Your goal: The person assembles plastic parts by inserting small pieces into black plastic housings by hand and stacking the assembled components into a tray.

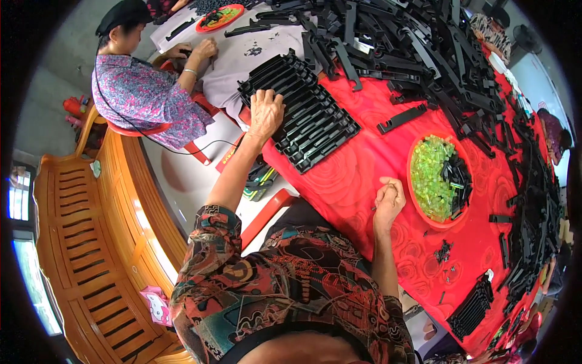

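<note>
A row of long black plastic strips [315, 115] lies side by side on the table in front of me. My left hand [267, 114] is at the row's left side, its fingers bent down over the end of a strip; the fingertips are partly hidden. Lower right, above the red cloth, is my right hand [390, 197], with its fingers curled together; whatever may be in them is too small to make out. Just right of it stands a red-orange basin [414, 205] holding small translucent yellow-green pieces [431, 176] and small black pieces [459, 182].
A large heap of black strips [412, 48] covers the table's far side and right. One loose strip [401, 119] lies apart on the red tablecloth [339, 176]. At far left a person [142, 91] works with both hands. A wooden bench [91, 255] stands left.
</note>
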### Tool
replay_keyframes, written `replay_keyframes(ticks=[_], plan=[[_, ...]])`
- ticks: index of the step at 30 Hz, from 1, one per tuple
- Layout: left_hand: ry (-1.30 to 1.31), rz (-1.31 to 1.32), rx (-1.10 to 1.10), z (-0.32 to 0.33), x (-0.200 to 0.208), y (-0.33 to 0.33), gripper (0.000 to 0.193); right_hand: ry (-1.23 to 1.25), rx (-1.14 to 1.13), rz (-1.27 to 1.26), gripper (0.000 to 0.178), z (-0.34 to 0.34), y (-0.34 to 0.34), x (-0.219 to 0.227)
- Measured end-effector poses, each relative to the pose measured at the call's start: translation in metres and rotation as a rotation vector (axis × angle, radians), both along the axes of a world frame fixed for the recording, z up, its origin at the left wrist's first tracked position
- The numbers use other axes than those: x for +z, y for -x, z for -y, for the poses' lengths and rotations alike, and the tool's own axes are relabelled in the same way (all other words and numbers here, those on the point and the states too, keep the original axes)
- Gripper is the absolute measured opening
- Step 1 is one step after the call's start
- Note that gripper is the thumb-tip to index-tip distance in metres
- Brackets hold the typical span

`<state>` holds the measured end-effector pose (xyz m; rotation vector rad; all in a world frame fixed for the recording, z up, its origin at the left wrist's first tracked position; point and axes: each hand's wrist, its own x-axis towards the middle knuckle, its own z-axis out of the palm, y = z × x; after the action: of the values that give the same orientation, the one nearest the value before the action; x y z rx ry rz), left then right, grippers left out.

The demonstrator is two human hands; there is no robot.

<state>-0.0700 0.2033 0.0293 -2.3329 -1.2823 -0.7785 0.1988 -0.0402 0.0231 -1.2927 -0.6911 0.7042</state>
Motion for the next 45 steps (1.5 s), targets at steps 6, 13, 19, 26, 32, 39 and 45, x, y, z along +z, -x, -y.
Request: replay_keyframes(ticks=[6,13,19,26,32,39,45], plan=[[-0.086,0.168,-0.065,0.041,0.035,-0.027,0.029,-0.114,0.029,-0.028,0.016,-0.004,0.006,-0.008],[0.210,0.429,-0.513,0.147,0.009,-0.109,0.011,0.023,0.015,0.060,0.013,-0.010,0.018,-0.022],[0.337,0.251,-0.485,0.173,-0.026,-0.118,0.014,0.095,0.094,0.127,0.010,-0.003,0.007,-0.006],[0.316,0.250,-0.477,0.175,-0.027,-0.116,0.013,0.136,0.072,0.852,0.017,-0.075,-0.017,0.046],[0.326,0.296,-0.526,0.174,-0.027,-0.117,0.014,0.446,0.164,1.156,0.033,-0.141,-0.033,0.014],[0.370,0.278,-0.497,0.175,-0.030,-0.113,0.012,0.593,0.157,1.172,0.031,-0.128,-0.027,0.015],[0.339,0.379,-0.528,0.172,-0.030,-0.115,0.009,0.521,0.133,1.108,0.026,-0.075,-0.007,0.019]])
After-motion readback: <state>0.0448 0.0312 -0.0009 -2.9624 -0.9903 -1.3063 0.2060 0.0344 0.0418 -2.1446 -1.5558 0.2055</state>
